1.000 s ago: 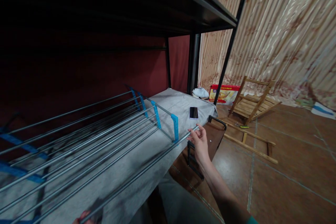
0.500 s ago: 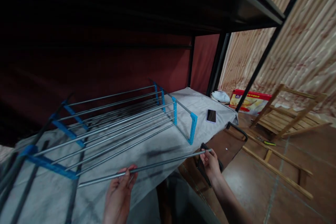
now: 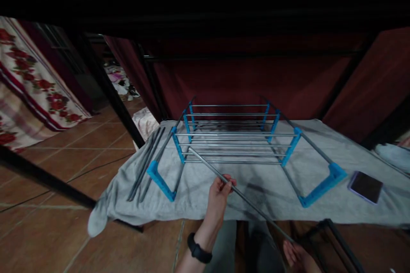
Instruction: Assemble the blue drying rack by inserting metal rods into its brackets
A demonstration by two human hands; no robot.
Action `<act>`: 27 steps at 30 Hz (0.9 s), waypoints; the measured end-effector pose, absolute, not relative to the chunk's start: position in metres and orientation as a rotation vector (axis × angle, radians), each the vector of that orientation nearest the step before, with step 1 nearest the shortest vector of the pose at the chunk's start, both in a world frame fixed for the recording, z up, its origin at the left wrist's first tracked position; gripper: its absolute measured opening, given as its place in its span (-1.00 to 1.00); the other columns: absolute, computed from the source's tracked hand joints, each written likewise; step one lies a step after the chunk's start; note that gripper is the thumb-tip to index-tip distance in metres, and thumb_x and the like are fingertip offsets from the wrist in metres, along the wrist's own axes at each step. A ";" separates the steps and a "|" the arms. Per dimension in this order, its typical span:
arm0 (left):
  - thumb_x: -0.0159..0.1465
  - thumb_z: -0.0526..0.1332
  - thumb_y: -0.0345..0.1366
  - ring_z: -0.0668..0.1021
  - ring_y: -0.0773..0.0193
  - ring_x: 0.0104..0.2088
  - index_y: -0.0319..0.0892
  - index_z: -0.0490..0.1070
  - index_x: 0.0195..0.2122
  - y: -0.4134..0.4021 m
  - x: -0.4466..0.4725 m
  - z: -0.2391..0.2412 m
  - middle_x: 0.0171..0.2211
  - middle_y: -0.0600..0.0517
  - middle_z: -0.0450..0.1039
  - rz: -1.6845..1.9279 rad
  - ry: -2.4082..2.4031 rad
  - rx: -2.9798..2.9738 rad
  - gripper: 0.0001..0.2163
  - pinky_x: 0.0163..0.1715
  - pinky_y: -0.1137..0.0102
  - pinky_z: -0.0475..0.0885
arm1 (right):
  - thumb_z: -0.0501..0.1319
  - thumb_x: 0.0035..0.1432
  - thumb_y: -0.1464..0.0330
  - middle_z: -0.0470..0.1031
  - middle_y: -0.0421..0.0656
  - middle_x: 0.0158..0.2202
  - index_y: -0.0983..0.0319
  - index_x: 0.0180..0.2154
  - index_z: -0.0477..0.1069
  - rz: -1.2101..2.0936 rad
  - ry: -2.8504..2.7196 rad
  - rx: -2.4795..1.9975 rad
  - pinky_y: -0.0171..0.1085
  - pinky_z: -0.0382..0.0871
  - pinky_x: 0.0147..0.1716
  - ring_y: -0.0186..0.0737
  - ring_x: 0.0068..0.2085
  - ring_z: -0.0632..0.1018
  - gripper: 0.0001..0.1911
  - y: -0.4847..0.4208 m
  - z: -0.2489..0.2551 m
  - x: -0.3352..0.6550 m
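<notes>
A thin metal rod [image 3: 253,206] slants across in front of me, its upper left end near the drying rack. My left hand [image 3: 220,190], with a black band on the wrist, pinches it around the middle. At the lower right end of the rod is my right hand [image 3: 295,252], its fingers bent at the tip and partly cut off by the frame. Behind the rod, the rack [image 3: 233,146] stands on the bed, with grey bars and blue plastic joints [image 3: 162,182]. No rod fills the front pair of blue joints.
Several loose grey rods [image 3: 147,164] lie at the bed's left end. A phone [image 3: 365,187] rests on the grey sheet [image 3: 256,213] at right. Black posts [image 3: 109,89] and a dark upper bunk frame the space. A black-framed stool or chair [image 3: 339,239] stands lower right.
My view has swung left, bringing the whole rack and the loose rods into sight. The held rod has turned, its left end now raised toward the rack and its right end lowered.
</notes>
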State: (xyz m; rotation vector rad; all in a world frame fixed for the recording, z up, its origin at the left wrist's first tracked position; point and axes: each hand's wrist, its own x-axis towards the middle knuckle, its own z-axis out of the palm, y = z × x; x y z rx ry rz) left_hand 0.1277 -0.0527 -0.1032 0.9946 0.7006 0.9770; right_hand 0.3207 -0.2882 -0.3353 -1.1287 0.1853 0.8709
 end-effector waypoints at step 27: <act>0.16 0.29 -0.23 0.58 0.23 -0.23 -0.20 0.47 -0.08 -0.065 0.118 -0.108 -0.32 -0.03 0.57 0.895 0.753 1.154 -0.69 -0.10 0.32 0.41 | 0.41 -0.07 0.39 0.59 -0.07 -0.23 0.27 -0.34 0.53 1.393 0.191 -0.943 -0.31 0.47 -0.21 -0.27 -0.27 0.57 -0.81 -0.211 -0.205 0.187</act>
